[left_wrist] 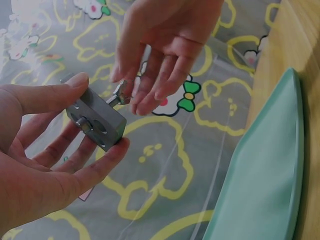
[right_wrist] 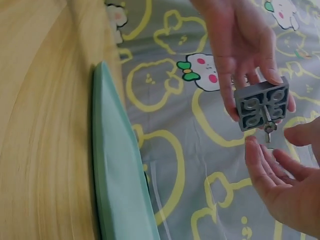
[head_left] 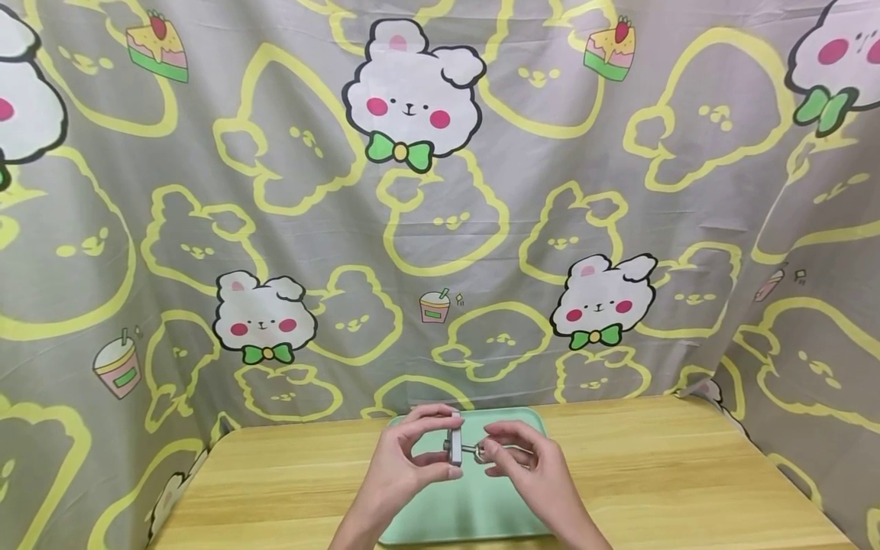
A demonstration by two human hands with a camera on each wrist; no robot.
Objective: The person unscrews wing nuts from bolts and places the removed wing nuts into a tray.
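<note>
A grey square metal block [right_wrist: 261, 104] with round recesses is held by its edges between the thumb and fingers of my left hand [head_left: 412, 447]. Through its middle runs a bolt [head_left: 469, 448], whose head [left_wrist: 84, 124] shows on the left side. A small silver piece like a wing nut [left_wrist: 120, 94] sits on the shank, away from the block face. Around that nut is my right hand [head_left: 525, 454], thumb on one side and fingers on the other. In the right wrist view a gap shows between its fingertips [right_wrist: 252, 145] and the nut.
Beneath both hands a mint green tray [head_left: 474, 512] lies on the wood-grain table [head_left: 289, 481]. Grey cloth [head_left: 309, 229] printed with rabbits hangs behind the table and along both sides.
</note>
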